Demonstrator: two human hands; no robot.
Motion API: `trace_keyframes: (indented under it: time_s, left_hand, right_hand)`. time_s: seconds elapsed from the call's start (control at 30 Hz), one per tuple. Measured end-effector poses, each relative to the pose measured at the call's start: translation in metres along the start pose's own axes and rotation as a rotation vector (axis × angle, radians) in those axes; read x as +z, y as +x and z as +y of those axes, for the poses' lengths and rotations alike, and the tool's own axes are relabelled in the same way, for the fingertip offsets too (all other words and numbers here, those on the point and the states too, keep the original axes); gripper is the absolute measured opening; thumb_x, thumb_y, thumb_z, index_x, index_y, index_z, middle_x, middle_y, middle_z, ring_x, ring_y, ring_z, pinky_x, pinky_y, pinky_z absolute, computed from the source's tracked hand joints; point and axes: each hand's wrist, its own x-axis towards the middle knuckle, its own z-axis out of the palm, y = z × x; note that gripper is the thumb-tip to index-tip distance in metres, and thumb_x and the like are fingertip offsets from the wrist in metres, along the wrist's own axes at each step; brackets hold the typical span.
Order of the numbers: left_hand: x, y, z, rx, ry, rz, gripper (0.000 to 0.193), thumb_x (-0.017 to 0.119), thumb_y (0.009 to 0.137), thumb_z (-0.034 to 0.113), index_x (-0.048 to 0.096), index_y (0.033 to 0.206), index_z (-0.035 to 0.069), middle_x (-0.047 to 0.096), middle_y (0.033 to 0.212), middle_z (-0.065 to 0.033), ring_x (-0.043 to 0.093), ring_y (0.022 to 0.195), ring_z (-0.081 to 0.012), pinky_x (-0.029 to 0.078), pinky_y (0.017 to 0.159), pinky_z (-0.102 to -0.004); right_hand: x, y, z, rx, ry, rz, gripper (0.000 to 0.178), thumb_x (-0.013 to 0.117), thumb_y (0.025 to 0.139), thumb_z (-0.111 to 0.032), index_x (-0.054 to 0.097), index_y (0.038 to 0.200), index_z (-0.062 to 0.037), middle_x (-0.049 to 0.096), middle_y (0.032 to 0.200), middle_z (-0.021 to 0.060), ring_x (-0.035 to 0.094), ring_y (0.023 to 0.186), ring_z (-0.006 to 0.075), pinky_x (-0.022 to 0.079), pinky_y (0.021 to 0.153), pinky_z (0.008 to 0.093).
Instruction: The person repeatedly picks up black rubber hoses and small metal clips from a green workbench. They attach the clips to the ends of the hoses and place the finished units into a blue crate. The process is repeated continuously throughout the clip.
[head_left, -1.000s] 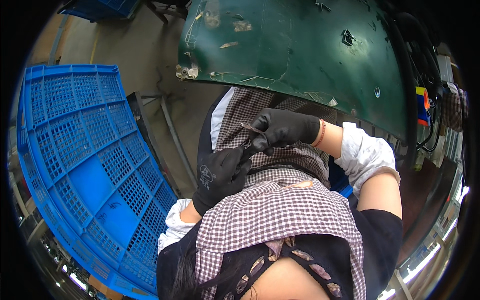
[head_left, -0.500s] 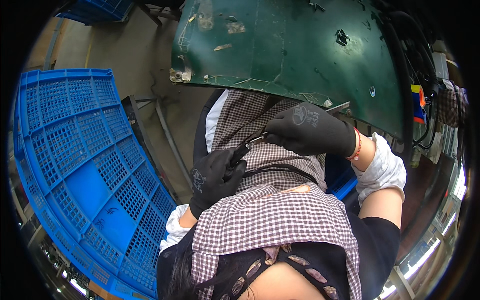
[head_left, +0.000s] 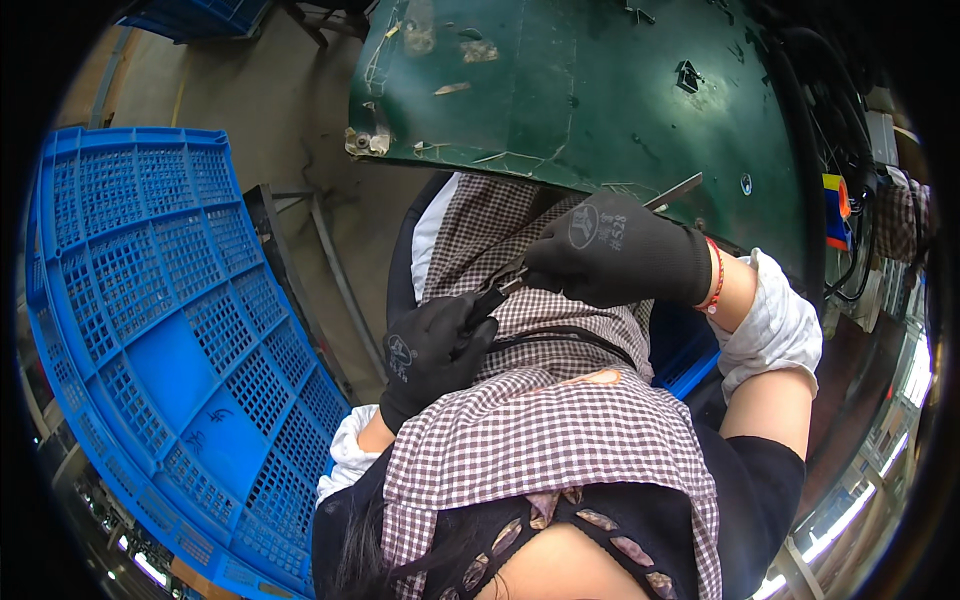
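Note:
My left hand [head_left: 432, 355], in a black glove, is closed on a small black part [head_left: 487, 304], much of it hidden by the fingers. My right hand [head_left: 615, 250], gloved alike, grips a thin flat metal tool [head_left: 677, 192]. One end of this tool sticks out beyond the knuckles toward the table edge. At the fingertips a narrow metal tip [head_left: 513, 285] meets or almost meets the black part; exact contact is unclear. Both hands are over my lap, in front of a checked apron [head_left: 550, 430].
A green table [head_left: 600, 110] with a worn, taped edge lies ahead. Toward its far right sits a small black bracket-like piece [head_left: 688, 77]. A large blue plastic crate [head_left: 175, 365] stands at my left, beside a metal frame leg [head_left: 335, 265]. Dark hoses [head_left: 840, 110] run at the right.
My right hand has tilted, and the tool's rear end has swung up a little over the table edge. Its tip is slightly lower. My left hand stays nearly in place.

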Motion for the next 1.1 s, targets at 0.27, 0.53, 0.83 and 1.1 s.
trace_keyframes:
  time_s: [0.27, 0.53, 0.83, 1.1]
  left_hand:
    - [-0.002, 0.008, 0.001, 0.083, 0.028, -0.078, 0.032, 0.076, 0.073, 0.011, 0.065, 0.100, -0.001, 0.067, 0.077, -0.0136, 0.066, 0.062, -0.0258, 0.051, 0.053, -0.0360]
    - [-0.003, 0.007, 0.000, 0.006, -0.045, -0.148, 0.028, 0.076, 0.073, 0.011, 0.065, 0.096, 0.000, 0.067, 0.076, -0.0128, 0.066, 0.061, -0.0263, 0.050, 0.053, -0.0365]
    - [-0.028, -0.017, -0.050, -0.245, 0.081, 0.127, 0.024, 0.069, 0.082, 0.008, 0.068, 0.105, 0.002, 0.070, 0.092, -0.0164, 0.068, 0.082, -0.0301, 0.053, 0.074, -0.0381]
    - [-0.159, -0.013, -0.048, -0.150, 0.199, 0.781, 0.036, 0.056, 0.089, 0.025, 0.064, 0.110, -0.004, 0.066, 0.083, -0.0108, 0.058, 0.069, -0.0194, 0.048, 0.062, -0.0320]
  right_hand:
    - [-0.001, 0.006, -0.002, -0.043, 0.007, -0.091, 0.009, 0.061, 0.084, -0.015, 0.067, 0.085, -0.0091, 0.064, 0.070, 0.0080, 0.065, 0.066, 0.0273, 0.053, 0.060, 0.0388]
    - [0.011, 0.011, -0.007, -0.015, 0.091, -0.112, 0.010, 0.063, 0.081, -0.017, 0.067, 0.080, -0.0083, 0.065, 0.071, 0.0100, 0.066, 0.067, 0.0296, 0.053, 0.062, 0.0406]
    - [-0.032, -0.024, 0.019, 0.285, 0.213, 0.162, 0.025, 0.071, 0.082, -0.028, 0.070, 0.089, -0.0043, 0.068, 0.078, 0.0143, 0.066, 0.072, 0.0302, 0.051, 0.066, 0.0402]
    - [0.033, -0.011, 0.035, -0.006, -0.060, 0.600, 0.019, 0.074, 0.066, -0.027, 0.066, 0.069, -0.0104, 0.065, 0.085, 0.0110, 0.065, 0.082, 0.0322, 0.052, 0.064, 0.0441]
